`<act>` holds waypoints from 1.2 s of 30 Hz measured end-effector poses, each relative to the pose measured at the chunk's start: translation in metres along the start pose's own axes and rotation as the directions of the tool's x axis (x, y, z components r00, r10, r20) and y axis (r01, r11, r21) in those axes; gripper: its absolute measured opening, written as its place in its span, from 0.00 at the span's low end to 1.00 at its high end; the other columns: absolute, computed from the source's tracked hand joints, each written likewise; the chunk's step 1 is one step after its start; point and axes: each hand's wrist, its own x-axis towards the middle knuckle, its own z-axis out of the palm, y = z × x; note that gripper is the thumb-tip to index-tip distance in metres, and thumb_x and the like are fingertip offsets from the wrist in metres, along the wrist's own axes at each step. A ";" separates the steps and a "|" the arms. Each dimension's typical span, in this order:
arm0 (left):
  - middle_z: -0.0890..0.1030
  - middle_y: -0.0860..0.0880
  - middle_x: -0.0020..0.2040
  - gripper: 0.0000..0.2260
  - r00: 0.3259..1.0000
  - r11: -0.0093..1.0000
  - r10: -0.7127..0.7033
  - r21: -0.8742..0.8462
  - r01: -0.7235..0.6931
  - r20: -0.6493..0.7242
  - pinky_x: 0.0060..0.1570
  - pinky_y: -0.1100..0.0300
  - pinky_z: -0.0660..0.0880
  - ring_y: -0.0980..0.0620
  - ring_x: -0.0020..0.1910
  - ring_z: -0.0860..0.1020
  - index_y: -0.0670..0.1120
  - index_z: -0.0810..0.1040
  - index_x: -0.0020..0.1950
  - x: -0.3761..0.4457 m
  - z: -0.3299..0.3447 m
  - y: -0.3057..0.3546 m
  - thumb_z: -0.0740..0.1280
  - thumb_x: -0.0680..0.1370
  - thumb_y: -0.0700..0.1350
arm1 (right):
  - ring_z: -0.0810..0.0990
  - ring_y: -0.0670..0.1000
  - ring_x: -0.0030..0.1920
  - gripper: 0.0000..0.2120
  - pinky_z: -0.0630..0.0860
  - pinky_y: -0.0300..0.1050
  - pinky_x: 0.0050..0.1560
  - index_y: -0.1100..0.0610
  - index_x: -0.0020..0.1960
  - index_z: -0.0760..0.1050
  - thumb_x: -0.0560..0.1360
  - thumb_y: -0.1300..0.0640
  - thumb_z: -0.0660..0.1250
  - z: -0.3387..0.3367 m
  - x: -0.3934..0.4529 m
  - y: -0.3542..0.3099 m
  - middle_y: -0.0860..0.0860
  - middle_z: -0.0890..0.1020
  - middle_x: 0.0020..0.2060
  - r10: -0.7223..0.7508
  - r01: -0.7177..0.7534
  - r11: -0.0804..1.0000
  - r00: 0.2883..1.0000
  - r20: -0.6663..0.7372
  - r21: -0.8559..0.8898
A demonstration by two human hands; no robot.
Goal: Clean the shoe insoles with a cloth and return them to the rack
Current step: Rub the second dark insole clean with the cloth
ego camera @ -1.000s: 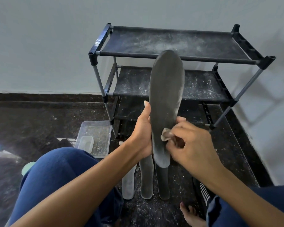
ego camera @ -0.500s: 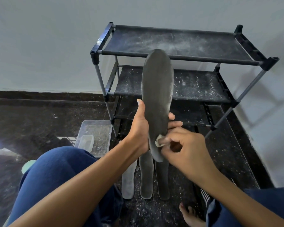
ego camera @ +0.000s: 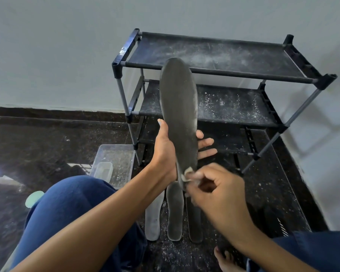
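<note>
My left hand (ego camera: 166, 152) grips a dark grey insole (ego camera: 178, 107) upright by its lower half, toe end up in front of the rack. My right hand (ego camera: 218, 191) pinches a small pale cloth (ego camera: 187, 174) against the insole's heel end; this hand is blurred. Three more insoles lie side by side on the floor below: a light grey one (ego camera: 153, 220), a dark one (ego camera: 175, 214) and another dark one (ego camera: 194, 222). The black three-tier rack (ego camera: 224, 74) stands against the wall, its shelves dusted white.
A clear plastic tray (ego camera: 114, 163) holding a smaller container sits on the dark speckled floor left of the rack. My knees in blue trousers fill the lower corners, and a bare foot (ego camera: 224, 260) shows at bottom right. White dust is scattered over the floor.
The insole has tilted and shifted slightly left. My right hand with the cloth slid down from mid-heel to the heel tip, and my left fingers now show behind the insole.
</note>
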 end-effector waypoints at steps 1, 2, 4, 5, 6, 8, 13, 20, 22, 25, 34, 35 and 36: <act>0.76 0.44 0.33 0.39 1.000 1.000 0.013 -0.005 -0.013 0.002 0.56 0.36 0.73 0.42 0.36 0.80 0.40 0.77 0.51 0.000 -0.001 0.001 0.42 0.76 0.70 | 0.79 0.48 0.29 0.05 0.76 0.50 0.31 0.57 0.37 0.81 0.68 0.65 0.74 0.000 -0.002 -0.001 0.48 0.79 0.32 0.016 -0.016 1.000 1.000 0.022 0.021; 0.76 0.44 0.33 0.39 1.000 1.000 0.013 -0.008 -0.013 -0.001 0.54 0.37 0.75 0.42 0.38 0.81 0.40 0.77 0.52 -0.001 -0.002 0.002 0.42 0.76 0.70 | 0.79 0.48 0.29 0.05 0.76 0.50 0.32 0.57 0.36 0.81 0.68 0.64 0.74 -0.001 0.000 -0.001 0.48 0.79 0.32 0.010 -0.011 0.999 1.000 0.025 0.030; 0.77 0.44 0.35 0.39 1.000 1.000 -0.012 -0.012 0.012 -0.007 0.45 0.44 0.79 0.41 0.43 0.81 0.41 0.78 0.50 -0.001 -0.004 0.001 0.42 0.75 0.71 | 0.80 0.45 0.32 0.05 0.77 0.46 0.34 0.57 0.38 0.82 0.68 0.66 0.74 -0.007 0.012 0.003 0.47 0.81 0.36 -0.041 0.040 0.999 0.998 -0.038 -0.011; 0.78 0.44 0.35 0.38 1.000 1.000 -0.030 -0.009 0.030 -0.001 0.42 0.48 0.80 0.41 0.45 0.81 0.42 0.78 0.50 -0.002 -0.003 0.000 0.42 0.75 0.71 | 0.80 0.44 0.34 0.05 0.78 0.45 0.36 0.58 0.40 0.83 0.68 0.67 0.73 -0.009 0.019 0.007 0.48 0.82 0.38 -0.059 0.055 0.997 0.994 -0.091 -0.047; 0.79 0.44 0.36 0.39 0.999 0.999 -0.041 0.005 0.041 0.004 0.42 0.50 0.79 0.40 0.47 0.81 0.42 0.80 0.49 -0.002 -0.003 0.000 0.43 0.75 0.71 | 0.81 0.44 0.36 0.06 0.78 0.45 0.37 0.58 0.41 0.83 0.68 0.67 0.73 -0.011 0.025 0.009 0.48 0.82 0.39 -0.069 0.059 0.995 0.989 -0.132 -0.077; 0.80 0.44 0.35 0.41 0.998 0.998 -0.053 0.031 0.052 0.015 0.44 0.50 0.78 0.40 0.46 0.80 0.42 0.84 0.40 -0.001 -0.001 0.000 0.42 0.75 0.71 | 0.80 0.45 0.35 0.05 0.77 0.46 0.36 0.58 0.41 0.82 0.68 0.67 0.72 -0.008 0.025 0.011 0.48 0.82 0.39 -0.058 0.047 0.995 0.990 -0.131 -0.090; 0.78 0.44 0.36 0.42 0.998 0.999 -0.044 0.031 0.043 0.044 0.54 0.37 0.74 0.39 0.46 0.81 0.41 0.83 0.39 0.001 -0.003 -0.001 0.42 0.75 0.71 | 0.80 0.47 0.31 0.05 0.77 0.45 0.34 0.57 0.38 0.82 0.70 0.65 0.72 0.001 0.004 0.002 0.46 0.80 0.34 0.015 -0.015 1.000 1.000 0.007 0.019; 0.78 0.43 0.36 0.39 0.998 0.997 -0.053 0.061 0.051 0.031 0.53 0.38 0.74 0.38 0.48 0.80 0.41 0.80 0.44 0.004 -0.001 -0.005 0.42 0.76 0.70 | 0.80 0.45 0.32 0.07 0.78 0.39 0.36 0.55 0.38 0.81 0.69 0.66 0.72 -0.001 0.006 0.003 0.45 0.81 0.33 0.073 -0.071 0.996 0.997 -0.028 0.056; 0.77 0.44 0.36 0.42 0.998 0.997 -0.042 0.068 0.039 0.043 0.57 0.34 0.70 0.38 0.48 0.80 0.41 0.83 0.38 0.003 -0.001 -0.001 0.41 0.76 0.71 | 0.80 0.47 0.31 0.07 0.78 0.43 0.35 0.55 0.37 0.81 0.69 0.65 0.72 0.003 -0.005 -0.004 0.47 0.80 0.31 0.117 -0.123 0.987 0.991 0.067 0.101; 0.78 0.43 0.36 0.40 0.998 0.996 -0.059 0.062 0.058 0.024 0.48 0.42 0.77 0.39 0.45 0.82 0.40 0.80 0.41 0.004 -0.002 -0.003 0.42 0.76 0.71 | 0.80 0.47 0.31 0.05 0.78 0.44 0.35 0.57 0.38 0.81 0.71 0.64 0.71 -0.003 0.014 0.009 0.49 0.81 0.34 0.081 -0.079 0.994 0.996 -0.024 0.079; 0.82 0.40 0.38 0.43 0.992 0.989 -0.123 0.087 0.123 -0.013 0.47 0.44 0.78 0.40 0.42 0.83 0.39 0.84 0.35 0.005 -0.008 -0.008 0.42 0.75 0.71 | 0.81 0.47 0.32 0.05 0.78 0.39 0.36 0.58 0.40 0.82 0.70 0.67 0.71 0.002 0.011 0.008 0.49 0.81 0.35 0.125 -0.128 0.981 0.992 0.024 0.144; 0.83 0.39 0.38 0.44 0.990 0.984 -0.140 0.111 0.140 -0.013 0.42 0.49 0.78 0.41 0.38 0.82 0.40 0.84 0.34 0.004 -0.007 -0.010 0.42 0.75 0.72 | 0.81 0.47 0.31 0.04 0.77 0.36 0.34 0.60 0.41 0.82 0.70 0.67 0.71 -0.002 0.019 0.012 0.51 0.81 0.35 0.145 -0.139 0.980 0.989 -0.028 0.144; 0.83 0.40 0.39 0.44 0.990 0.980 -0.143 0.134 0.144 -0.017 0.40 0.52 0.77 0.42 0.36 0.82 0.40 0.84 0.35 0.005 -0.007 -0.013 0.42 0.75 0.72 | 0.81 0.47 0.31 0.03 0.76 0.34 0.33 0.61 0.41 0.82 0.70 0.67 0.71 -0.005 0.025 0.014 0.53 0.81 0.35 0.163 -0.152 0.978 0.984 -0.070 0.143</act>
